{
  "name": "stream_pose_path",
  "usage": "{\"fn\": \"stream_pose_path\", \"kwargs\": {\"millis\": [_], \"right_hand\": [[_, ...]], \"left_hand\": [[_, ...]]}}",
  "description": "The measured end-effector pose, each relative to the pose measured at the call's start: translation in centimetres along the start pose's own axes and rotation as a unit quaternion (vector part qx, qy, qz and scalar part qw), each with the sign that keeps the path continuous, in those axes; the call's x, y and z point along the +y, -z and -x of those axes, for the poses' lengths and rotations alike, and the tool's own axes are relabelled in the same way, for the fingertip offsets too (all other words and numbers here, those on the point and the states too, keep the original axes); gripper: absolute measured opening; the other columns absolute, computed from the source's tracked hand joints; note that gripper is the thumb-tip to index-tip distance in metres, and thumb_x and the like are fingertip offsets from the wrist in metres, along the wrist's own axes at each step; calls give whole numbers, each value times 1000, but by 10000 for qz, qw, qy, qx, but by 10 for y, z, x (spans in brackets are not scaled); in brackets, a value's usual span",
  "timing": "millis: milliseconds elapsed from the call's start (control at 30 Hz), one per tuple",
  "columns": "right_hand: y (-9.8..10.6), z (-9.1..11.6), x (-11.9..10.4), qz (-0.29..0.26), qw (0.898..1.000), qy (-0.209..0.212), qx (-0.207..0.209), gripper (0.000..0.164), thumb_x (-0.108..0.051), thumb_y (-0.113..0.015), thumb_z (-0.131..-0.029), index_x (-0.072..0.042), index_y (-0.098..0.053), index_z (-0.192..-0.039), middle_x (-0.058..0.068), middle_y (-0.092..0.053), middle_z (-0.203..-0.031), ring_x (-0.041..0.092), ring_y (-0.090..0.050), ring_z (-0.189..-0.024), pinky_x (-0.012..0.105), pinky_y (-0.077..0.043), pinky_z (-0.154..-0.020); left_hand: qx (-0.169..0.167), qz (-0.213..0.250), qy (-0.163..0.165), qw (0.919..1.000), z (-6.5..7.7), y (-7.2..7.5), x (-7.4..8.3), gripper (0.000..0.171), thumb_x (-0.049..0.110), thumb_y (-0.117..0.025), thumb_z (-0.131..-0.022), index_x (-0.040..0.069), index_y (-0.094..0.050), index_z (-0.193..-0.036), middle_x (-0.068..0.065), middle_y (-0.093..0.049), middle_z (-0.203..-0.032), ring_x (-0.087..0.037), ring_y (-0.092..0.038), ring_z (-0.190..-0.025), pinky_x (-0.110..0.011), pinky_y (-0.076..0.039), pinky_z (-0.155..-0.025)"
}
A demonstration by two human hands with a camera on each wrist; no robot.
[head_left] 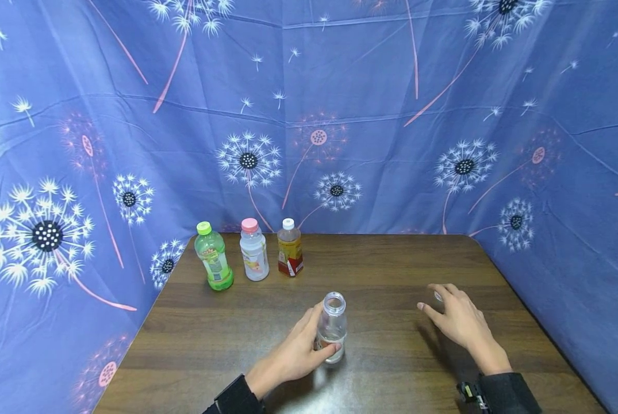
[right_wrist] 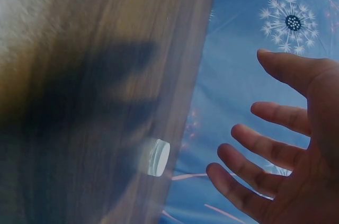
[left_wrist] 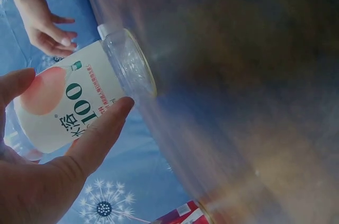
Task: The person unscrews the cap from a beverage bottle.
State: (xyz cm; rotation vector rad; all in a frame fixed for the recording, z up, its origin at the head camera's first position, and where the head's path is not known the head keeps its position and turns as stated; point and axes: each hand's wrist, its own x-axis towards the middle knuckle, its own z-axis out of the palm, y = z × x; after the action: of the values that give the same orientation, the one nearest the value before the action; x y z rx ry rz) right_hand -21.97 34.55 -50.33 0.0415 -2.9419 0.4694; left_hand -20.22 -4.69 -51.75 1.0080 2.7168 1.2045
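Note:
A clear uncapped bottle [head_left: 333, 322] stands upright on the table, and my left hand [head_left: 297, 348] grips its lower part between thumb and fingers. Its white label [left_wrist: 69, 99] shows a peach-coloured fruit and "100" in the left wrist view. Over the right side of the table hovers my right hand [head_left: 461, 319], its fingers spread and holding nothing. A white bottle cap [right_wrist: 159, 158] lies on the tabletop below that hand; the head view shows just a bit of it beside the fingers.
At the back left of the wooden table [head_left: 386, 264] stand a green bottle [head_left: 214, 259], a white bottle with a pink cap [head_left: 254, 253] and a brown drink bottle with a white cap [head_left: 290, 250]. Blue dandelion-print cloth [head_left: 381, 149] hangs behind and along both sides.

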Motion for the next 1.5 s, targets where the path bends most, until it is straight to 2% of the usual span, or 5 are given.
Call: {"fn": "stream_pose_path", "kwargs": {"millis": [233,400,733,1267,1500], "right_hand": [[0,-16,10,96,9997,-119,-194,89,-73,-56,-96,-5,-49,-152,32,-48,-147,60,-46,-129,82,-45,-80],[-2,-27,17,134,9996,-85,-227,82,-60,-64,-98,-1,-47,-152,35,-47,-147,64,-44,-129,82,-45,-84],[-11,-40,44,44,9961,-100,-873,75,-36,-72,-98,-1,-42,-157,41,-39,-150,66,-44,-129,79,-45,-90],[-24,-54,67,342,9973,125,-635,50,-12,-74,-91,2,-61,-137,36,-60,-130,60,-57,-117,69,-52,-87],[-25,-59,66,443,9976,315,-437,37,1,-73,-84,5,-70,-121,31,-67,-114,54,-63,-110,65,-54,-88]], "left_hand": [[37,-85,-60,9999,1,-4,0,84,42,-74,-98,32,-22,-164,-5,-56,-141,-22,-61,-125,-45,-58,-100],[160,-22,-212,9996,-1,-5,-3,83,40,-75,-97,31,-25,-163,-3,-56,-143,-22,-60,-128,-47,-56,-104],[91,442,-490,9978,-4,-8,-6,84,34,-75,-99,32,-21,-164,-5,-58,-147,-23,-61,-130,-45,-56,-106],[42,480,-386,9981,-4,-11,-10,83,37,-73,-99,36,-20,-163,-4,-57,-149,-22,-61,-131,-43,-56,-105],[95,449,-352,9983,-5,-11,-12,84,37,-74,-98,34,-21,-164,-4,-56,-150,-22,-60,-131,-44,-56,-105]]}}
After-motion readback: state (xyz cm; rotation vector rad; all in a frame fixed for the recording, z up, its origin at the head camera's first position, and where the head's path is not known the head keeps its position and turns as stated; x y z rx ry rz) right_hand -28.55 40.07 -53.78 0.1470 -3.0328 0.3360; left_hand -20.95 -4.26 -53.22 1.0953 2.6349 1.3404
